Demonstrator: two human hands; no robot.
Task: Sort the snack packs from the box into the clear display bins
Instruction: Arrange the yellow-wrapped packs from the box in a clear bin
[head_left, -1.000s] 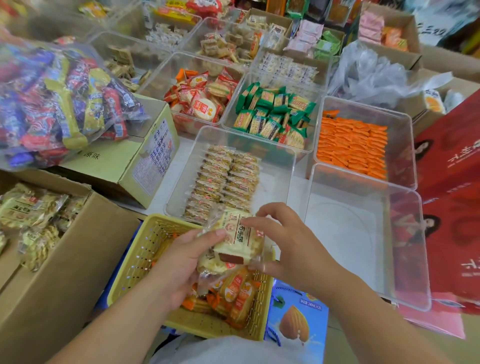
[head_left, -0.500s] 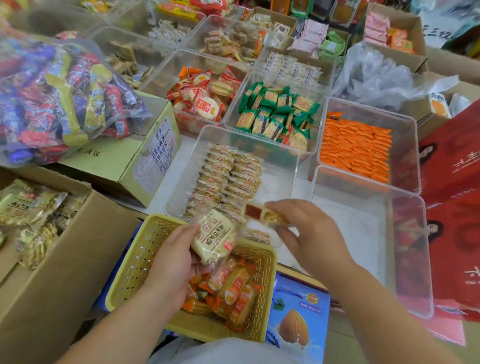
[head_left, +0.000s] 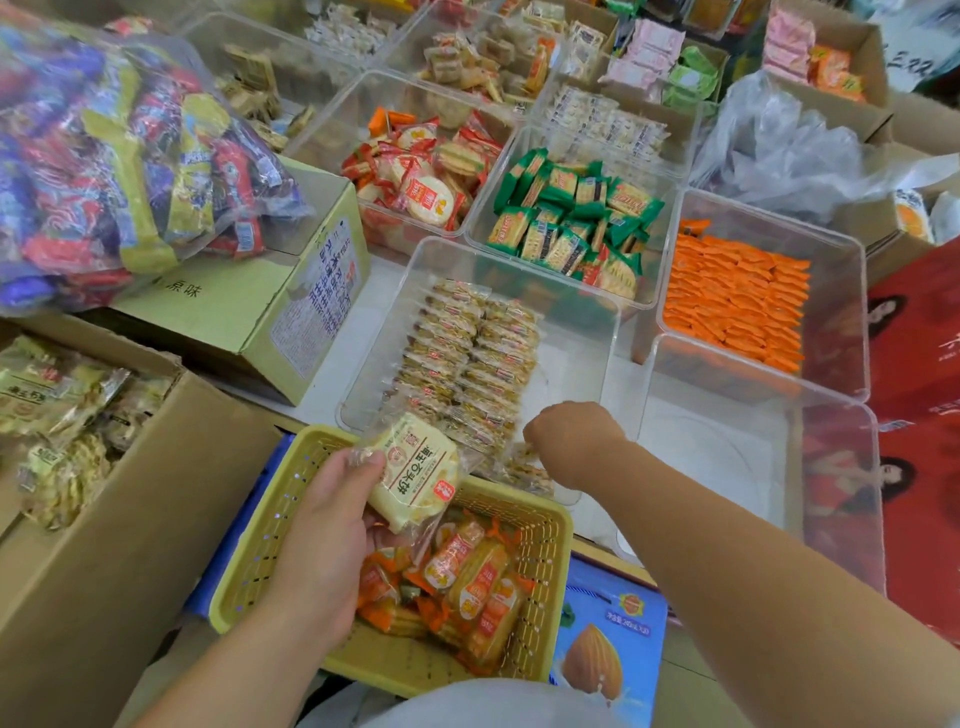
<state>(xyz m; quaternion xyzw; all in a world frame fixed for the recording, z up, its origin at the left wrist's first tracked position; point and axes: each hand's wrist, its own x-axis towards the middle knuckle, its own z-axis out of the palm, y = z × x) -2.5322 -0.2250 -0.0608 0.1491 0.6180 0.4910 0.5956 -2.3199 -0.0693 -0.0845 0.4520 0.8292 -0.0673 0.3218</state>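
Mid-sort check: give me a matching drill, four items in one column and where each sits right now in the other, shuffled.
Items
1. cream pack
2. green packs
3. orange packs
4. yellow basket

Places
a. in the bin behind the empty bin
b. gripped in the left hand
c. under the left hand, nearest the person
d. in the bin behind the tan-row bin

Pairs: 1-b, 2-d, 3-a, 4-c

A snack shop: clear display bins (head_left: 618, 312) of wrapped snacks, stock cartons (head_left: 119, 545) alongside.
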